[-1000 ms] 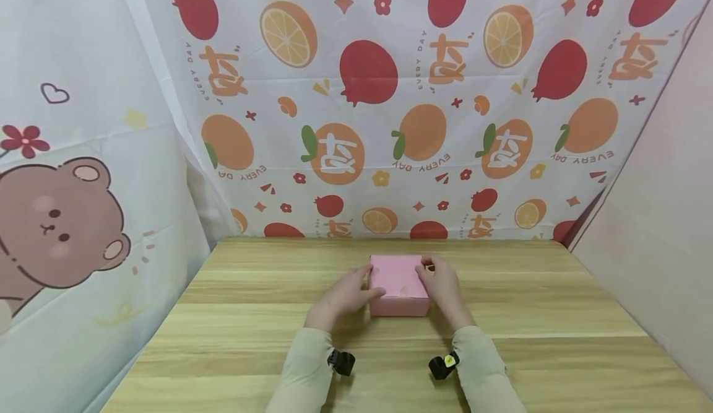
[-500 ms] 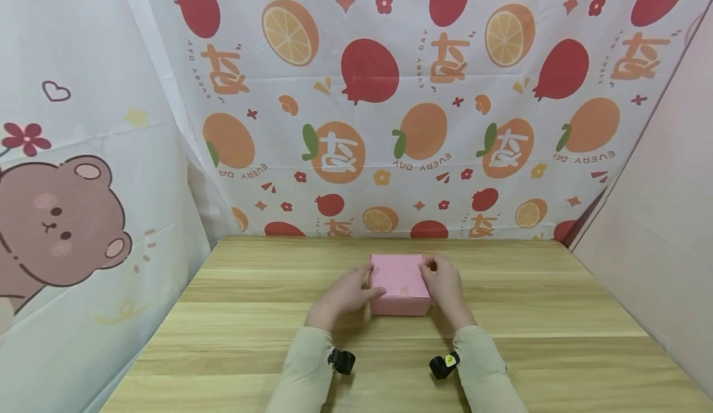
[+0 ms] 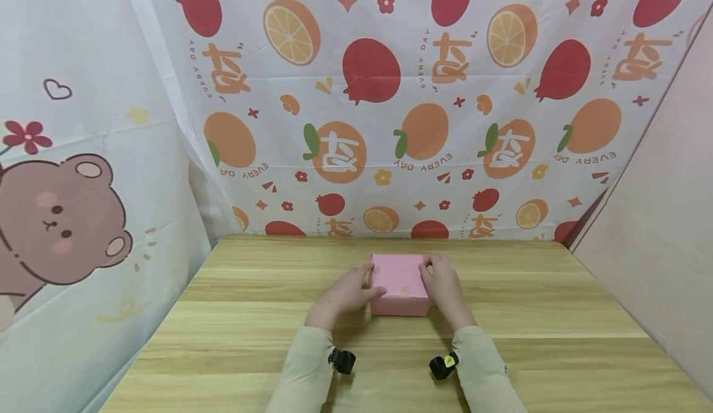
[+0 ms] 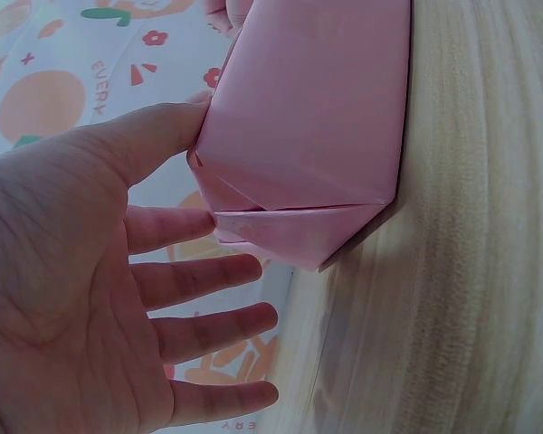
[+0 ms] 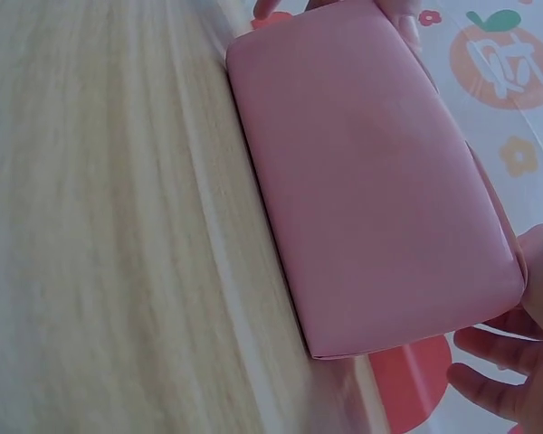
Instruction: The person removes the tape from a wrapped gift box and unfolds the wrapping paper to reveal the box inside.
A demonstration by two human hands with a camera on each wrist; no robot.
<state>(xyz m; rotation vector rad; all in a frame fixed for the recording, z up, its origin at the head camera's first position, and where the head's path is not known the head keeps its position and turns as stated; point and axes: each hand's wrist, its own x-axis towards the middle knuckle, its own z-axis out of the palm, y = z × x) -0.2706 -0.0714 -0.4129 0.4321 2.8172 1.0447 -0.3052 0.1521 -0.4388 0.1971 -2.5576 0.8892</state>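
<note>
A pink paper box (image 3: 398,277) sits on the wooden table, its top lying flat. At its left side is my left hand (image 3: 346,292), thumb on the front top edge and index finger at the far left corner. The left wrist view shows that hand's fingers (image 4: 208,276) spread and straight, near a folded flap (image 4: 290,233) that bulges from the box's end. My right hand (image 3: 444,285) pinches the top right edge of the box between thumb and bent index finger. In the right wrist view its other fingers (image 5: 493,348) curl loosely beside the box's end.
The wooden table (image 3: 250,339) reaches out on both sides of the box. Behind it hangs a fruit-print cloth (image 3: 312,97), with a bear-print cloth (image 3: 161,227) at the left and a pale wall (image 3: 663,215) at the right. Each wrist carries a small black camera (image 3: 342,361).
My right thumb and index finger have shifted very slightly to the right along the box's top edge. The left hand and the box look the same.
</note>
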